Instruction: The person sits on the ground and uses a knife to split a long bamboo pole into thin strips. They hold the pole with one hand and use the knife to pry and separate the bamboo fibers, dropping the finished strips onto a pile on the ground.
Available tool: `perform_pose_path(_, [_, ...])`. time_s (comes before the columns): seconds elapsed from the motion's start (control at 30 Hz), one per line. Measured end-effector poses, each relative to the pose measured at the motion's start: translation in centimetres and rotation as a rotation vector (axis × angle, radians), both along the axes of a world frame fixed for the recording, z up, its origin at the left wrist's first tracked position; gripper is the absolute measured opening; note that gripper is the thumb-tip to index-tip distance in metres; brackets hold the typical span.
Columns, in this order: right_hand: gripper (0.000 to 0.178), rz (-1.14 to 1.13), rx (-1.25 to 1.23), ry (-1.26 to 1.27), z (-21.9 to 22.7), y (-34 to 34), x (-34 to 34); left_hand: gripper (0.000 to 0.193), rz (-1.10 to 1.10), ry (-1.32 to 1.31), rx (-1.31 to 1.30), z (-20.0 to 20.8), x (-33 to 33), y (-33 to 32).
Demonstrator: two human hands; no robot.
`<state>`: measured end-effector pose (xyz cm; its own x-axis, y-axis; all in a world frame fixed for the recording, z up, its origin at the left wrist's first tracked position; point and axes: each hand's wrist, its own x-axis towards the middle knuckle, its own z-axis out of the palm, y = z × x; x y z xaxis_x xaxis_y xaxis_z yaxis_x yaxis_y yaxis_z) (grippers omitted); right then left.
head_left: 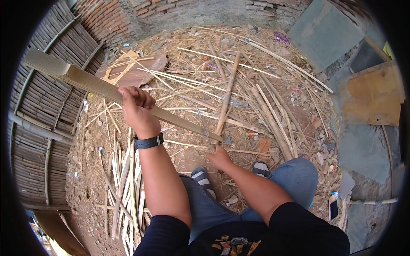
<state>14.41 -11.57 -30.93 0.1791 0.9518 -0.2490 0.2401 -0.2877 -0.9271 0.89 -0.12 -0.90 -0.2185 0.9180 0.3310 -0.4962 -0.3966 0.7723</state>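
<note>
My left hand (139, 113), with a black band on its wrist, is closed around a long split bamboo piece (96, 86). The bamboo slants from the upper left down toward the middle, with a node ridge near its far end. At its near end is my right hand (220, 158), closed on a knife whose handle is hidden in my fist. The knife's narrow dark blade (203, 124) points up and away, crossing the bamboo close to its lower end. Whether the edge touches the bamboo I cannot tell.
Bamboo strips (130, 183) lie heaped at the left of my feet, and more strips and poles (228, 94) are scattered ahead. A brown board (147, 70) lies at the far left. Grey sheets (326, 32) lean at the right, near a phone (333, 207). A bamboo fence (47, 98) stands left.
</note>
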Motion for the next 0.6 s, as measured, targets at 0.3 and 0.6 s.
perform_pose_path(0.3, [0.054, -0.02, 0.1, -0.196, 2.2, -0.4, -0.8, 0.044, 0.002, 0.068, 0.045, 0.1, 0.8, -0.3])
perform_pose_path(0.6, [0.056, 0.02, 0.105, -0.052, 3.3, 0.8, -1.0, 0.046, -0.012, 0.102, 0.08, 0.3, 1.4, -0.2])
